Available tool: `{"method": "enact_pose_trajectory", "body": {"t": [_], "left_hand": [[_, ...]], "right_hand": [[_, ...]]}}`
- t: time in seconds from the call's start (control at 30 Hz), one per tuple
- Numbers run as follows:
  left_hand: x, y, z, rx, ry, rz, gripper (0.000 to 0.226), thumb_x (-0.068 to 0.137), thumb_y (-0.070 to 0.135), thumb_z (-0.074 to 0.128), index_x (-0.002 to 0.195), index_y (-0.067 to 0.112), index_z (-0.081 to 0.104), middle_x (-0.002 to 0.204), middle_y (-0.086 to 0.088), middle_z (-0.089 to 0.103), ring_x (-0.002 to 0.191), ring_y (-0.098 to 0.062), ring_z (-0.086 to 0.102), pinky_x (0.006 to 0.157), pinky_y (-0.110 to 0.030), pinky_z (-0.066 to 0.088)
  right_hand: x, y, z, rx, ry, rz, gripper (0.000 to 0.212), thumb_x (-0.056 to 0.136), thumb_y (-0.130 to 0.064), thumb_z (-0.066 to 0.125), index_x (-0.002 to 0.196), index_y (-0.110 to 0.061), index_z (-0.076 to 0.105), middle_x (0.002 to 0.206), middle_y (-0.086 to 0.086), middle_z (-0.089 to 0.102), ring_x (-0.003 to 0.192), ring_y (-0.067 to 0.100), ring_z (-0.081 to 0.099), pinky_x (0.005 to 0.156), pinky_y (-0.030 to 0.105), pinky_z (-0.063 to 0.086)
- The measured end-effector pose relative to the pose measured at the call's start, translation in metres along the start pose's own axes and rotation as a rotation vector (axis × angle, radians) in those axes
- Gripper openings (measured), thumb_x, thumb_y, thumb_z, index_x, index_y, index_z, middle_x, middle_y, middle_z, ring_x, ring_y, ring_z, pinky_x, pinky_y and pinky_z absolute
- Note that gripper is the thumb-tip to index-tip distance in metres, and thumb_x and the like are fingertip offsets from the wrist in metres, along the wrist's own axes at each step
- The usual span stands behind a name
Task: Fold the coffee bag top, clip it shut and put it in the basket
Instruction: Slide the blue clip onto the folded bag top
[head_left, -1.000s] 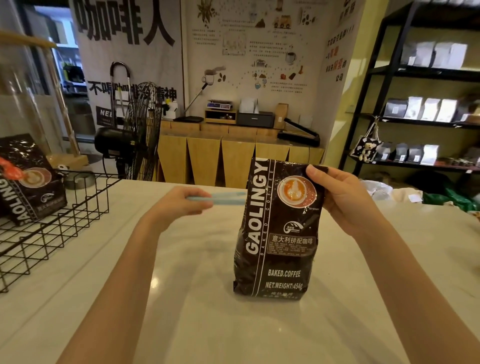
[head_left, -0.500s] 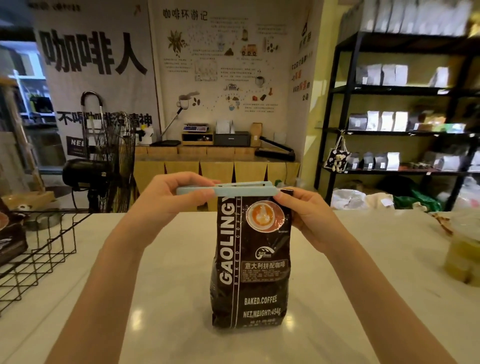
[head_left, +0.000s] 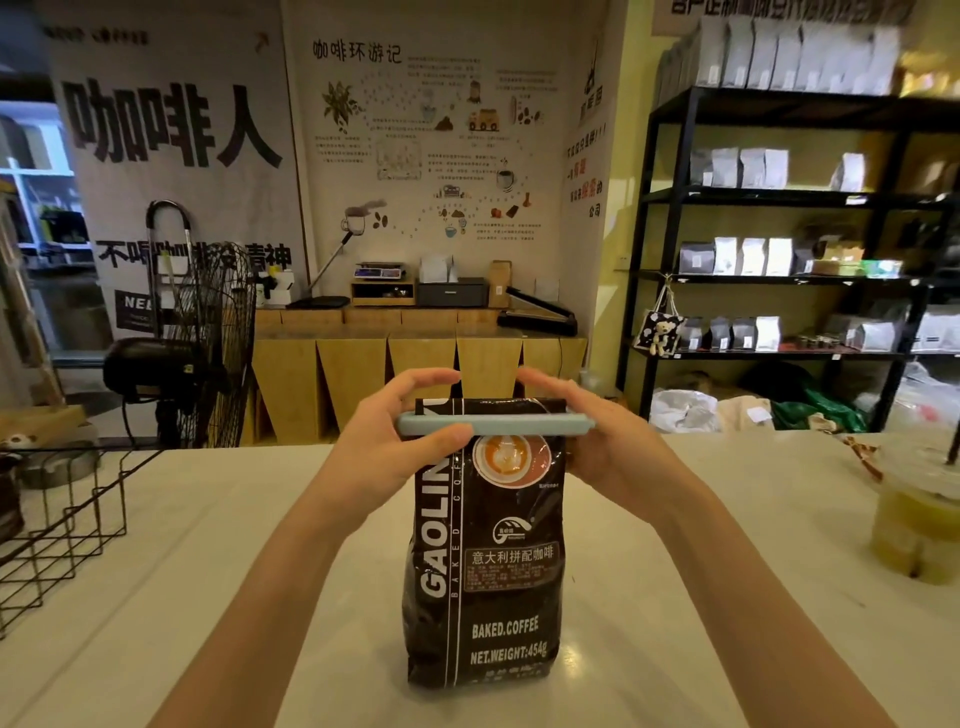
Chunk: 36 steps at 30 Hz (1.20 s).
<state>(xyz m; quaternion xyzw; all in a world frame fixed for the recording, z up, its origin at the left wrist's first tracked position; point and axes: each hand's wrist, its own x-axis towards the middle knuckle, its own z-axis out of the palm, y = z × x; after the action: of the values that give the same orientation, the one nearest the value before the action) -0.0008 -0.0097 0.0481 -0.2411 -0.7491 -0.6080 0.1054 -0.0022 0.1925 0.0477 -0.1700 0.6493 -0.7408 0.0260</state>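
A dark brown coffee bag (head_left: 488, 561) stands upright on the pale counter (head_left: 208, 597), its top folded over. A long pale blue clip (head_left: 519, 426) lies level across the bag just under the folded top. My left hand (head_left: 400, 441) pinches the clip's left end, thumb in front and fingers over the top. At the clip's right end, my right hand (head_left: 587, 441) grips the clip and the bag's upper corner. The black wire basket (head_left: 62, 525) sits at the left edge, partly cut off.
A plastic cup of yellow drink (head_left: 919, 525) stands on the counter at the right. A floor fan (head_left: 208, 343) is behind the counter at left. Black shelves with bags (head_left: 779, 254) fill the right background.
The clip came from beside the bag at left, over its top, and now sits lower across the folded part. Both hands close around its ends. The view has swung right, away from the basket.
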Motion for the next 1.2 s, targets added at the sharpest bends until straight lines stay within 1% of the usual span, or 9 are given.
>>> {"method": "enact_pose_trajectory", "body": {"t": [0.1, 0.23, 0.33, 0.5, 0.67, 0.93, 1.0, 1.1, 1.2], "left_hand": [[0.002, 0.0, 0.0, 0.033, 0.0, 0.007, 0.046, 0.074, 0.015, 0.066, 0.115, 0.028, 0.053, 0.091, 0.0, 0.06, 0.077, -0.017, 0.065, 0.062, -0.023, 0.057], [0.002, -0.001, 0.002, 0.05, 0.028, 0.022, 0.042, 0.074, 0.014, 0.067, 0.112, 0.026, 0.054, 0.089, -0.001, 0.061, 0.077, -0.017, 0.065, 0.061, -0.023, 0.057], [0.002, -0.002, 0.003, 0.04, 0.043, 0.013, 0.04, 0.073, 0.014, 0.068, 0.109, 0.026, 0.055, 0.09, -0.003, 0.062, 0.08, -0.02, 0.065, 0.064, -0.026, 0.058], [0.002, -0.003, 0.002, 0.025, 0.051, 0.005, 0.037, 0.072, 0.013, 0.069, 0.099, 0.034, 0.055, 0.092, -0.008, 0.062, 0.083, -0.024, 0.065, 0.063, -0.024, 0.058], [0.004, -0.003, 0.004, -0.013, 0.061, -0.018, 0.036, 0.068, 0.016, 0.071, 0.096, 0.034, 0.056, 0.097, -0.014, 0.06, 0.086, -0.03, 0.063, 0.068, -0.029, 0.056], [0.004, 0.004, 0.0, 0.069, 0.029, -0.079, 0.039, 0.065, 0.021, 0.073, 0.1, 0.028, 0.058, 0.091, -0.003, 0.064, 0.075, -0.016, 0.066, 0.058, -0.019, 0.055], [0.002, 0.008, 0.002, 0.31, 0.039, -0.01, 0.04, 0.071, 0.022, 0.071, 0.108, 0.028, 0.057, 0.106, 0.004, 0.062, 0.091, -0.014, 0.061, 0.073, -0.025, 0.055], [-0.004, 0.02, 0.016, 0.758, 0.086, 0.281, 0.047, 0.078, 0.032, 0.062, 0.123, 0.027, 0.05, 0.133, 0.007, 0.049, 0.126, -0.011, 0.038, 0.107, -0.032, 0.028], [-0.003, 0.032, 0.043, 0.889, -0.005, 0.375, 0.044, 0.087, 0.037, 0.047, 0.13, 0.026, 0.043, 0.139, 0.007, 0.044, 0.132, -0.009, 0.031, 0.109, -0.026, 0.018]], "right_hand": [[0.002, -0.005, -0.002, -0.166, 0.172, 0.049, 0.048, 0.095, -0.042, 0.029, 0.141, -0.034, 0.022, 0.156, 0.002, 0.01, 0.135, 0.021, 0.035, 0.105, 0.039, 0.038], [-0.001, -0.015, -0.007, -0.13, -0.03, 0.092, 0.077, 0.083, -0.035, 0.053, 0.144, -0.036, 0.005, 0.146, 0.007, 0.032, 0.113, 0.02, 0.053, 0.092, 0.032, 0.044], [-0.003, -0.01, -0.013, -0.297, -0.052, 0.05, 0.096, 0.064, -0.035, 0.067, 0.144, -0.03, 0.014, 0.126, 0.008, 0.051, 0.1, 0.019, 0.062, 0.085, 0.032, 0.052], [-0.003, -0.005, -0.022, -0.448, 0.019, -0.024, 0.049, 0.058, -0.042, 0.067, 0.104, -0.026, 0.06, 0.1, 0.003, 0.069, 0.089, 0.016, 0.069, 0.082, 0.03, 0.056], [-0.003, -0.003, -0.026, -0.473, 0.091, -0.137, 0.009, 0.069, -0.026, 0.072, 0.077, -0.029, 0.069, 0.075, -0.007, 0.072, 0.081, 0.01, 0.067, 0.071, 0.018, 0.055], [-0.004, -0.005, -0.026, -0.549, 0.13, -0.235, 0.007, 0.073, -0.02, 0.072, 0.079, -0.022, 0.073, 0.055, -0.016, 0.069, 0.063, -0.003, 0.064, 0.056, 0.01, 0.049], [-0.004, -0.005, -0.026, -0.534, 0.129, -0.237, 0.009, 0.07, -0.022, 0.073, 0.08, -0.021, 0.074, 0.061, -0.011, 0.071, 0.067, -0.001, 0.065, 0.058, 0.013, 0.051], [-0.005, -0.007, -0.024, -0.523, 0.128, -0.255, 0.008, 0.069, -0.022, 0.074, 0.076, -0.023, 0.074, 0.064, -0.006, 0.071, 0.066, 0.003, 0.066, 0.058, 0.015, 0.05], [-0.008, -0.009, -0.021, -0.52, 0.089, -0.302, 0.006, 0.069, -0.02, 0.074, 0.075, -0.023, 0.074, 0.059, -0.009, 0.071, 0.063, 0.006, 0.065, 0.057, 0.016, 0.05]]}}
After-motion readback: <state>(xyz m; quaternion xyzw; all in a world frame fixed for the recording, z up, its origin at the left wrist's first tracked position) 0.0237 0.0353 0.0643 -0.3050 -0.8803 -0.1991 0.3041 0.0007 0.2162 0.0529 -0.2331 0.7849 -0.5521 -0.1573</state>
